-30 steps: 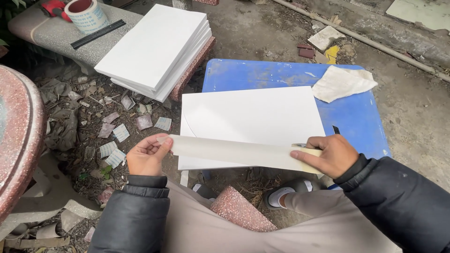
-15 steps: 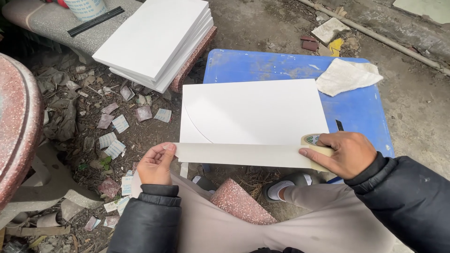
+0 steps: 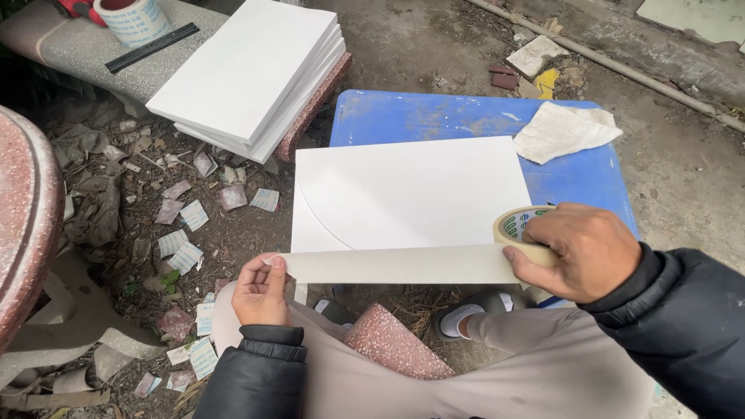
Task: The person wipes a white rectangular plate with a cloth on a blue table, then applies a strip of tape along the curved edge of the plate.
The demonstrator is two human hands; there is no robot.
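Left hand (image 3: 262, 291): nearest the body, low left, fingers curled and thumb pinching the free end of the tape strip (image 3: 396, 264); wrist bent inward over the lap.
Right hand (image 3: 578, 252): low right, palm down, closed around the tape roll (image 3: 521, 233), fingers wrapped over its top, forearm coming in from the right.
Tape strip: pulled taut between both hands, level, along the near edge of the white board (image 3: 411, 194); I cannot tell if it touches the board yet.
White board: flat on the blue table (image 3: 434, 116), its near edge overhanging toward the knees.
Risk, skew: if one hand drops first, the strip likely lands crooked or wrinkles.
Risk, sticking: slack could let the tape fold onto itself.
Risk, board: downward pressure on the overhanging edge might tip it.
Farther: crumpled rag (image 3: 563, 130) on the table's far right; stack of white boards (image 3: 248, 74) on a stone bench (image 3: 74, 50), another tape roll (image 3: 128, 19) beyond.
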